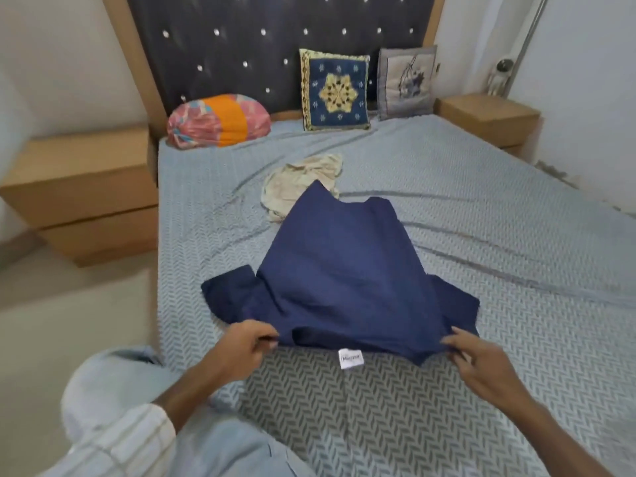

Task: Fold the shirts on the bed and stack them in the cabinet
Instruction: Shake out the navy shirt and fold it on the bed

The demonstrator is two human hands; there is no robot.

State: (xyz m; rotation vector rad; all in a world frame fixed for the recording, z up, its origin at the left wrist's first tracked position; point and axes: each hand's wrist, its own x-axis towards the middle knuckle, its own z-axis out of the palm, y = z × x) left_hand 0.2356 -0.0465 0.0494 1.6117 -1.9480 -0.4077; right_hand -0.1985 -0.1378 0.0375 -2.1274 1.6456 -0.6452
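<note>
Left bedside: light wooden nightstand [86,197], drawers closed, against the bed frame.
Pillow row: round pink-and-orange patterned bolster [219,121], navy-and-gold embroidered square cushion [335,91], grey quilted cushion [406,83], all propped along the dark studded headboard [241,46].
Left hand [241,346]: grip pinched on the near left edge of the navy blue cotton shirt [344,266].
Shirt: spread flat on the grey herringbone bedspread [481,208], sleeves out to both sides, white label [350,359] at the near edge.
Behind it: crumpled cream shirt [296,180], partly under the navy one's far end.
Right hand [481,359]: grip pinched on the near right edge.
Right bedside: second wooden nightstand [488,118].
</note>
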